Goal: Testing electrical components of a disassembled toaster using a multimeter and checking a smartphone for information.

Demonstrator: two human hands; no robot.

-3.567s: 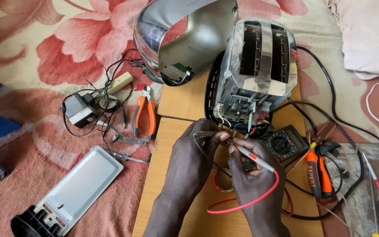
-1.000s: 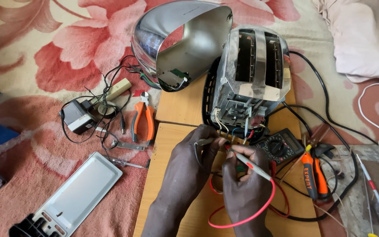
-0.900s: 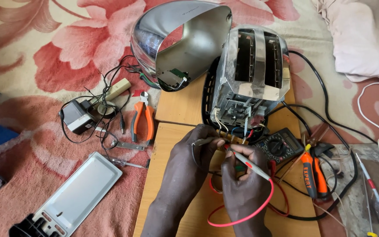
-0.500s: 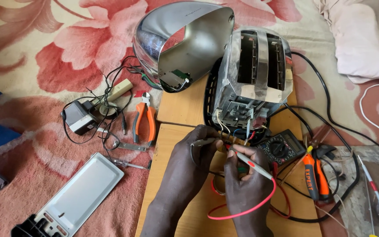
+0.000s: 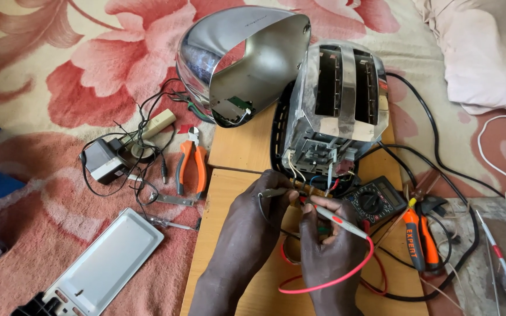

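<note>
Two hands: both sit near the middle of the wooden bench, just near of the opened toaster.
Left hand: closed narrowly on a dark probe, its tip pointing right toward the wiring at the toaster's near end.
Right hand: pinching the red probe between thumb and fingers; the probe slants from near right up to far left, its tip at the same wiring.
Red lead: loops from the probe round the right hand's near side.
Toaster: lies just beyond both hands, slots up, on the bench's far right part.
Chrome shell: far left of the toaster, touching it, hollow side facing near.
Multimeter: just right of the right hand.
Orange pliers: on the floral carpet, left of the bench.
Grey tray: near left on the carpet.
Change: since a second ago both hands have stayed at the toaster's wiring; only the view has shifted slightly.
</note>
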